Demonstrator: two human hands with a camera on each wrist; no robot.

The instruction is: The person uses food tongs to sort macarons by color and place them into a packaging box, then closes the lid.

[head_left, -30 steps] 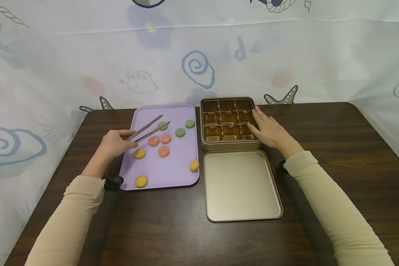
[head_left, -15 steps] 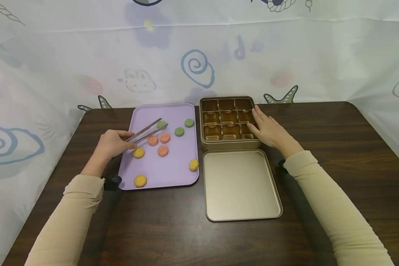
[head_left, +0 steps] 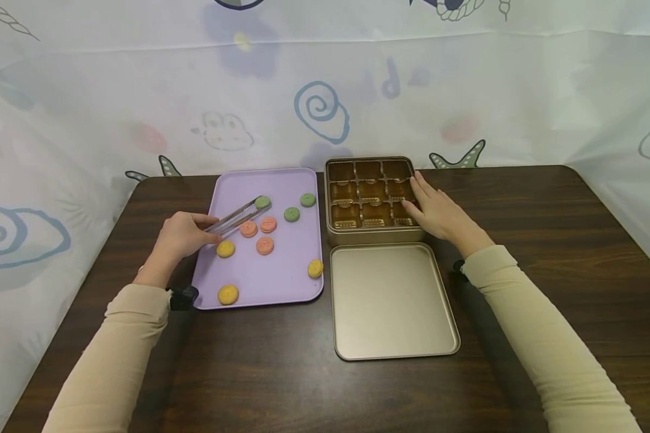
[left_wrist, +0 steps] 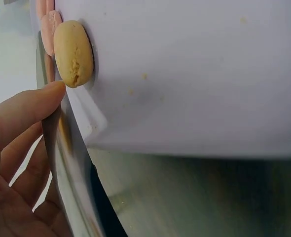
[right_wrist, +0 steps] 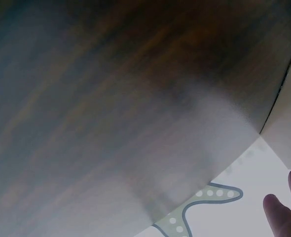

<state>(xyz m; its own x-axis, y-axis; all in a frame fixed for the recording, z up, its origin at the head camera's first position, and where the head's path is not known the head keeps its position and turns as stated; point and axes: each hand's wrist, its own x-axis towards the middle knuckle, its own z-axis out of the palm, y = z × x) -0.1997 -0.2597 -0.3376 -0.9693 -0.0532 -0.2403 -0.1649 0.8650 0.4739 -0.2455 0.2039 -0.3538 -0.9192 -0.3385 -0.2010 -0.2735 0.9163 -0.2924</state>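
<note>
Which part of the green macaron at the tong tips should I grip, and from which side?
Probably grip the green macaron across its round edge, from the near left: the tongs in the left hand reach in from there, a tip on either side, while pink macarons lie close on its near side. Contact is unclear.

Polished metal tongs [left_wrist: 69,173] catch streaks of light over a smooth, low-sheen tray [head_left: 281,282] that looks like plastic. On it, a green macaron [head_left: 262,202] appears matt, while a yellow macaron [left_wrist: 74,52] shows a dull, smooth shell with a rough, crumbly split. A glossy, moulded plastic insert [head_left: 372,191] lines a satin metal tin [head_left: 376,236], matched by a lid [head_left: 395,300] of soft metallic sheen. The wood-grained table [head_left: 249,373] is faintly glossy; cloth sleeves [head_left: 108,355] are matt; the creased backdrop [head_left: 168,90] is cloth or plastic sheeting.
</note>
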